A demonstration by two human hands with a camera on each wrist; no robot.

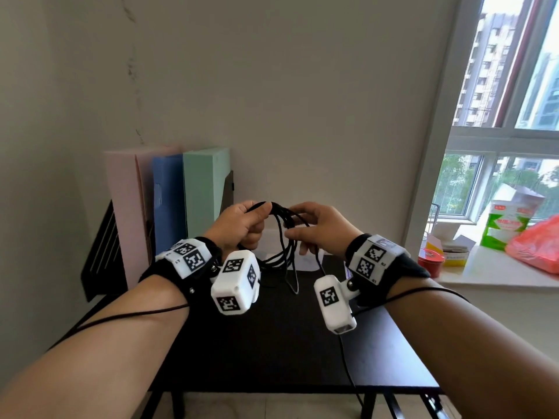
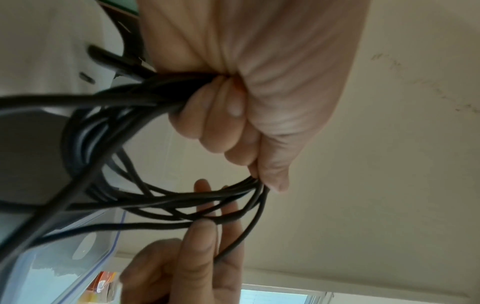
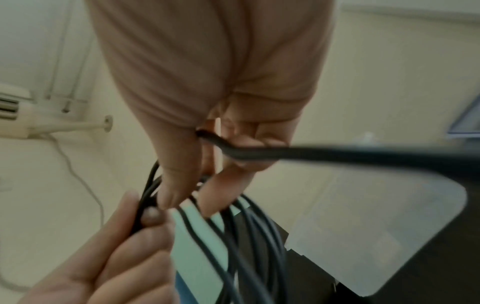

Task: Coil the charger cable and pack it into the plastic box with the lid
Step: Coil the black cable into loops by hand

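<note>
The black charger cable (image 1: 279,234) hangs in several loops above the black table (image 1: 272,343). My left hand (image 1: 251,222) grips the top of the bundle, fingers (image 2: 233,115) curled round the strands (image 2: 130,98). My right hand (image 1: 302,234) pinches a strand at the coil's right side, thumb and fingers (image 3: 179,191) closed on it. One thick strand (image 3: 337,156) runs out of that hand. A loose end dangles down to the table. The clear plastic box (image 2: 52,267) with a blue rim sits below, mostly hidden behind the hands (image 1: 305,263); its translucent surface (image 3: 376,236) lies on the table.
Pink (image 1: 127,213), blue (image 1: 168,204) and green (image 1: 205,189) folders stand against the wall at the back left, beside a black rack (image 1: 102,252). On the windowsill at right sit a red tin (image 1: 431,263), a green carton (image 1: 505,228) and a red bag (image 1: 538,246).
</note>
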